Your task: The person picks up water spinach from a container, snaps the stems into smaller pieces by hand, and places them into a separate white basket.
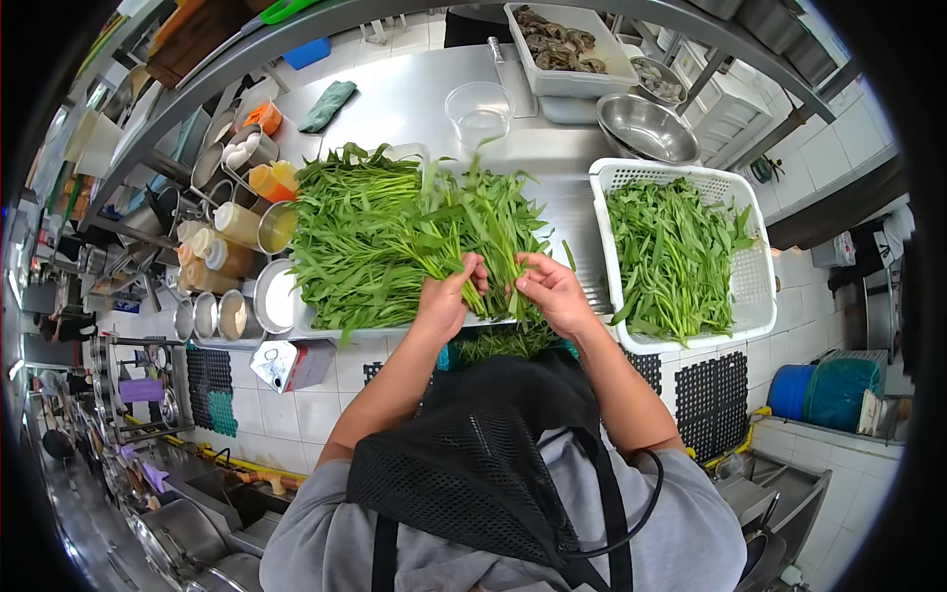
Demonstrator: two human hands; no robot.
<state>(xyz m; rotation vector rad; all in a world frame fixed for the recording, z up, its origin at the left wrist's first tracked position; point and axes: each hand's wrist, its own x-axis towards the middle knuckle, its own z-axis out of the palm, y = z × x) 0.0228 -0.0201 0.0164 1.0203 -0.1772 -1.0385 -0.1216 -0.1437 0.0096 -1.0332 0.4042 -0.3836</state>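
Both hands are at the near edge of a steel counter, close together. My left hand is closed round stems of leafy greens. A short gap to the right, my right hand pinches another bunch of green stems. Around and left of my left hand lies a large pile of long-stemmed greens, which spreads over the counter. More cut greens fill a white perforated basket to the right. Below my hands, further greens show in front of my apron.
A clear plastic bowl, a green cloth and steel bowls stand farther back. Behind them is a white tub of dark shellfish. Sauce bottles and round containers line the left side. A steel shelf rail crosses the top.
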